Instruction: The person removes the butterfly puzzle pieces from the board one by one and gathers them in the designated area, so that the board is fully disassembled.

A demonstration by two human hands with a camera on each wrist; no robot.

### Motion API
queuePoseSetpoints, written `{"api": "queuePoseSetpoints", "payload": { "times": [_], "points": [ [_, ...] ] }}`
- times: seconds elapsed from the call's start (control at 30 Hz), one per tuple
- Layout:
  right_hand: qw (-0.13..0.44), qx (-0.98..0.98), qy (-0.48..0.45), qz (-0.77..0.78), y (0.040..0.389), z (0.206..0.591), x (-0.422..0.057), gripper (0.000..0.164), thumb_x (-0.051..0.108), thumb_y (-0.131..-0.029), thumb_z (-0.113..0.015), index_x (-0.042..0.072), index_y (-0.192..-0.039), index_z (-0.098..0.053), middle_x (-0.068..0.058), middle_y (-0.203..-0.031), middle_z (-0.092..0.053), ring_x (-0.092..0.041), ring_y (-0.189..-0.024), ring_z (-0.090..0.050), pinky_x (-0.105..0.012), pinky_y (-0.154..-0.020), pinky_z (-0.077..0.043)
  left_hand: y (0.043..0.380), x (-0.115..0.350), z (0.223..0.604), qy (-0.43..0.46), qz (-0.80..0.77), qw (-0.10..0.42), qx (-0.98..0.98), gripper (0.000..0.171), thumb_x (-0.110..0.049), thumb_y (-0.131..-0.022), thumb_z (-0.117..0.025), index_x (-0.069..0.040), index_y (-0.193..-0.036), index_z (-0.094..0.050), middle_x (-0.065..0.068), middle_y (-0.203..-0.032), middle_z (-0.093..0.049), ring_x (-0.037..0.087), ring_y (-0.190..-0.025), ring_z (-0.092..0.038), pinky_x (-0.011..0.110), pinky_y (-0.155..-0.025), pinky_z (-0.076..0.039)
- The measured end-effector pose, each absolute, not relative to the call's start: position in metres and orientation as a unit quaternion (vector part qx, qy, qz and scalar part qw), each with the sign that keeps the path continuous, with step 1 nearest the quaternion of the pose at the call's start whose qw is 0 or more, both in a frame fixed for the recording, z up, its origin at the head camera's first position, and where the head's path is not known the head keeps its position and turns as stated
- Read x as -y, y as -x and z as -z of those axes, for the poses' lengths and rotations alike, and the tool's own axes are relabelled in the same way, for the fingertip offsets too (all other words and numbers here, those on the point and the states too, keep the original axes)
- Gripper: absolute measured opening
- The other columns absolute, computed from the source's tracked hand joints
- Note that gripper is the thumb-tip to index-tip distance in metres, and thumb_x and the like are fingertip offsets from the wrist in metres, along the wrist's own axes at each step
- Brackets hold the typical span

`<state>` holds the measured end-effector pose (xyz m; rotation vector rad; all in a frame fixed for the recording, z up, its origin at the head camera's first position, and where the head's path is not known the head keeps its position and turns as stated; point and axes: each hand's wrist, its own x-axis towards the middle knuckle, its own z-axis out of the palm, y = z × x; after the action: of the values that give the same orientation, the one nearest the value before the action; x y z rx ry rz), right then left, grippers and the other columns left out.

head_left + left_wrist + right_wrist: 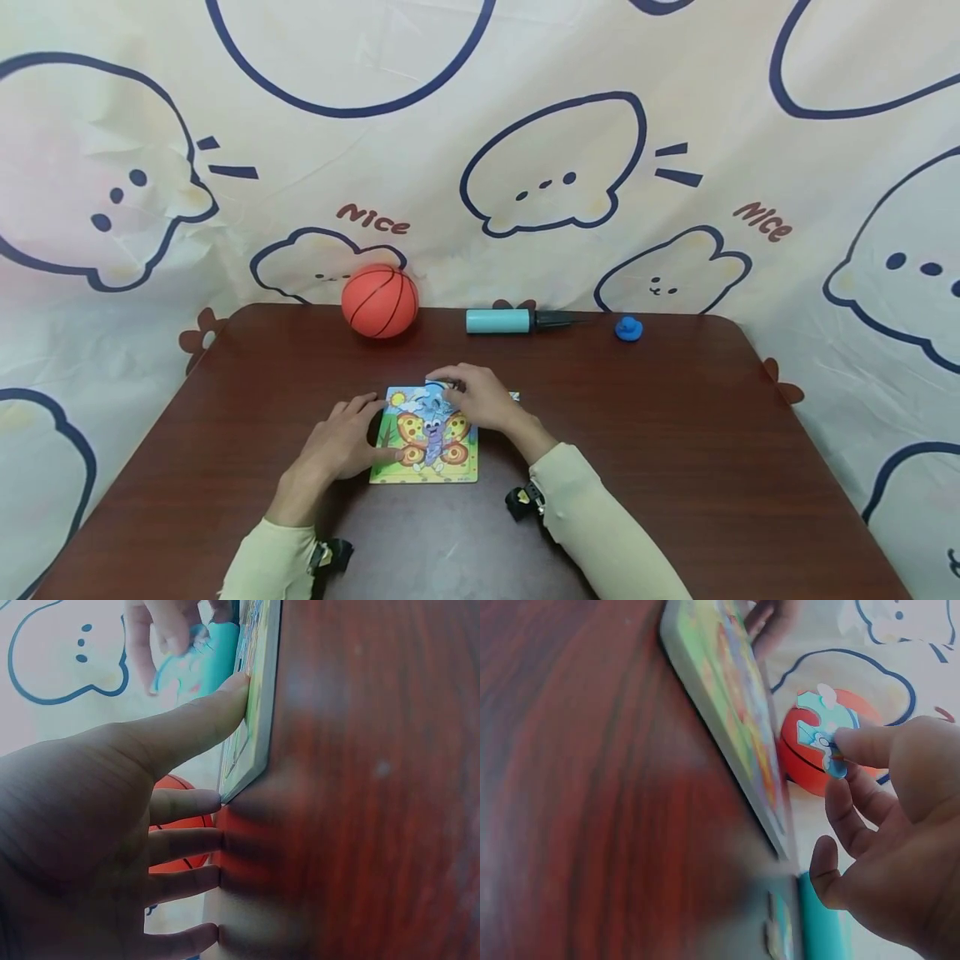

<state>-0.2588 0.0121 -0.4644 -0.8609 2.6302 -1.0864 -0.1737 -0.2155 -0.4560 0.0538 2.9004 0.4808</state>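
A jigsaw puzzle board with a butterfly picture lies mid-table. My left hand is at its left side; the thumb rests on the board's face, and the straight fingers reach down beside its edge, the index fingertip right at a corner. Over the board's upper part, my right hand pinches a light blue puzzle piece between thumb and index finger, the other fingers loosely bent. Just right of the board another puzzle piece shows partly behind the right hand.
An orange-red basketball stands at the table's back left. A turquoise hand pump with a black end lies along the back edge, and a small blue object sits to its right. Behind the brown table hangs a cartoon-printed cloth.
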Motion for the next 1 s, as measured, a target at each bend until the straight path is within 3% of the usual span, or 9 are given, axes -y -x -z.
{"api": "queuePoseSetpoints", "payload": {
  "times": [0.27, 0.53, 0.8, 1.0],
  "points": [
    [0.063, -0.887, 0.246, 0.384, 0.254, 0.464, -0.04, 0.025, 0.022, -0.096, -0.06, 0.03, -0.119, -0.065, 0.01, -0.113, -0.064, -0.011, -0.091, -0.055, -0.03, -0.08, -0.049, 0.17, 0.216, 0.458, -0.017, -0.166, 0.095, -0.981, 0.094, -0.057, -0.067, -0.079, -0.011, -0.142, -0.047, 0.019, -0.15, -0.039, 0.041, -0.133, -0.037, 0.068, -0.1, -0.037],
    [0.067, -0.887, 0.216, 0.402, 0.253, 0.466, -0.074, 0.022, 0.021, -0.096, -0.061, 0.029, -0.115, -0.065, 0.006, -0.086, -0.061, -0.015, -0.067, -0.056, -0.029, -0.057, -0.05, 0.17, 0.218, 0.461, -0.019, -0.166, 0.085, -0.982, 0.094, -0.059, -0.067, -0.079, -0.01, -0.141, -0.048, 0.019, -0.15, -0.04, 0.041, -0.132, -0.038, 0.069, -0.099, -0.038],
    [0.06, -0.902, 0.179, 0.387, 0.253, 0.466, -0.101, 0.021, 0.019, -0.094, -0.064, 0.03, -0.111, -0.067, 0.008, -0.099, -0.065, -0.016, -0.084, -0.055, -0.031, -0.073, -0.047, 0.171, 0.216, 0.46, -0.02, -0.168, 0.086, -0.982, 0.094, -0.059, -0.067, -0.079, -0.01, -0.141, -0.048, 0.019, -0.15, -0.04, 0.041, -0.132, -0.038, 0.069, -0.1, -0.037],
    [0.065, -0.907, 0.156, 0.386, 0.254, 0.464, -0.123, 0.021, 0.018, -0.094, -0.063, 0.029, -0.111, -0.068, 0.006, -0.096, -0.065, -0.016, -0.081, -0.055, -0.031, -0.072, -0.047, 0.172, 0.215, 0.458, -0.019, -0.168, 0.087, -0.982, 0.094, -0.058, -0.067, -0.079, -0.01, -0.142, -0.048, 0.019, -0.15, -0.039, 0.041, -0.132, -0.037, 0.068, -0.1, -0.037]
  ]
}}
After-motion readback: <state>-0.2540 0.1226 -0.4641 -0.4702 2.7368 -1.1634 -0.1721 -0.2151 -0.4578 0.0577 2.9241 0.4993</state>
